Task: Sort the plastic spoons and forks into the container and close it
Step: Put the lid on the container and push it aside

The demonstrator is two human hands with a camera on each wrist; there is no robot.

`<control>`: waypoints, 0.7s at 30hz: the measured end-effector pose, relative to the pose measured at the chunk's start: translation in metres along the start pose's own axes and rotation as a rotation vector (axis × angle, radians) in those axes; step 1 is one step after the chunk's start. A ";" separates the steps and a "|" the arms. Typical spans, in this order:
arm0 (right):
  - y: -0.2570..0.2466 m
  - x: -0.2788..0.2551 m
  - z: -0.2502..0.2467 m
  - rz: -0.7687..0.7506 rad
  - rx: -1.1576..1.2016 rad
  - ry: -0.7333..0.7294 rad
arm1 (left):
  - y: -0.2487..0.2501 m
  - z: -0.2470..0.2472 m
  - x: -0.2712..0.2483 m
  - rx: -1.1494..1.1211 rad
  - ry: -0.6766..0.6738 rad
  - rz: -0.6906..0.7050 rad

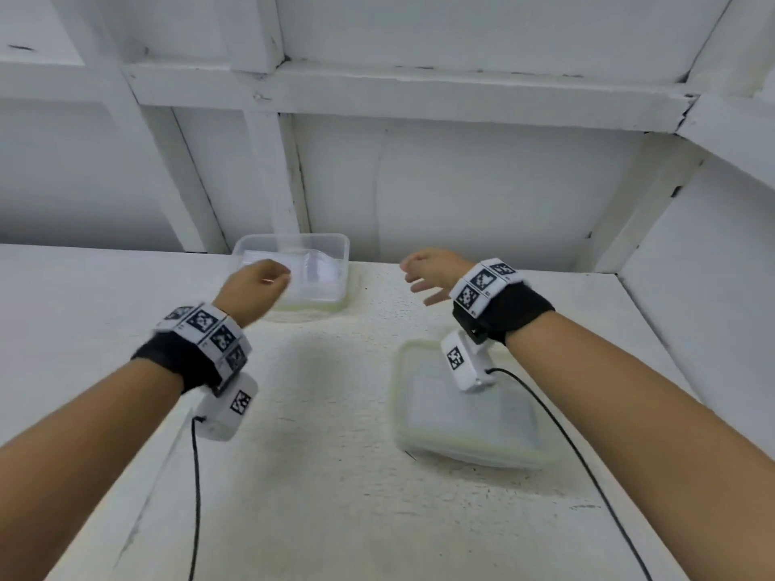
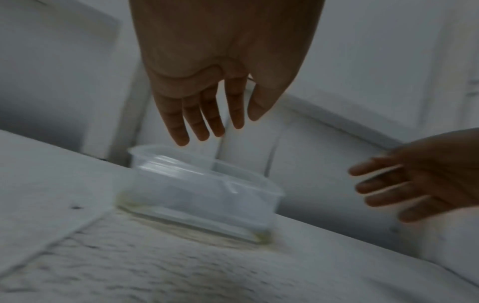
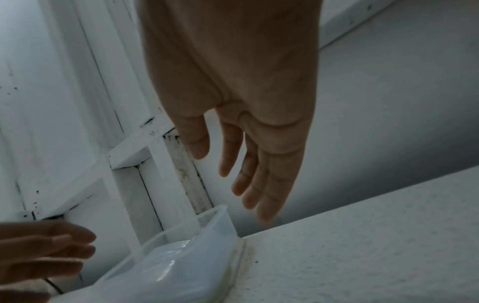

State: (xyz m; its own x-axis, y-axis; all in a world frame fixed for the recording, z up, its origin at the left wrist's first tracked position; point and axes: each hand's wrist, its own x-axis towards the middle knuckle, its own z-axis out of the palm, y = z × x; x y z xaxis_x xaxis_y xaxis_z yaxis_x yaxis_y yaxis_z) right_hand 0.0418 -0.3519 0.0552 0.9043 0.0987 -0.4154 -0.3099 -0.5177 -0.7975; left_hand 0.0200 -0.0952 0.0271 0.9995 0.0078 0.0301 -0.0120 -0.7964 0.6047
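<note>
A clear plastic container [image 1: 335, 245] stands open at the far edge of the white table, with pale plastic cutlery [image 1: 310, 268] lying inside it, blurred. Its lid [image 1: 461, 417], clear with a greenish rim, lies flat on the table to the near right. My left hand [image 1: 256, 287] hovers over the container's near left corner, fingers straight and empty, as the left wrist view shows [image 2: 204, 123]. My right hand [image 1: 427, 274] hangs in the air right of the container with fingers spread and nothing in it [image 3: 249, 184]. The container also shows in both wrist views [image 2: 207, 196] [image 3: 181, 266].
A white panelled wall [image 1: 419, 182] rises right behind the table's far edge, and another wall closes in on the right. Black cables [image 1: 195, 496] trail from both wrist cameras down across the table [image 1: 314, 454].
</note>
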 end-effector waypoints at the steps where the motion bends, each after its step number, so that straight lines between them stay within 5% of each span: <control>1: -0.009 0.008 0.009 0.011 0.055 0.016 | -0.015 -0.008 0.011 0.001 0.045 -0.062; 8: -0.038 0.068 0.073 0.021 -0.023 0.142 | -0.083 -0.027 0.054 0.121 0.074 -0.283; 12: -0.036 0.097 0.096 0.013 -0.276 0.166 | -0.099 -0.017 0.075 -0.186 0.041 -0.377; 16: -0.036 0.109 0.104 0.114 -0.147 0.188 | -0.102 -0.014 0.084 -0.411 0.058 -0.481; 18: -0.020 0.125 0.100 0.064 -0.364 0.170 | -0.101 -0.019 0.080 -0.465 0.057 -0.484; 21: -0.023 0.119 0.095 0.087 -0.173 0.133 | -0.104 -0.028 0.075 -0.509 0.060 -0.466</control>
State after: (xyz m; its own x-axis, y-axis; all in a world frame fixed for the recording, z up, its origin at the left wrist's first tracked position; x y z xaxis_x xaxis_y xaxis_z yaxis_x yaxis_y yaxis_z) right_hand 0.1291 -0.2478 -0.0174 0.9107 -0.0591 -0.4089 -0.3433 -0.6587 -0.6695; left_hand 0.0952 0.0045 -0.0112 0.9005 0.3257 -0.2882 0.3917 -0.3192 0.8629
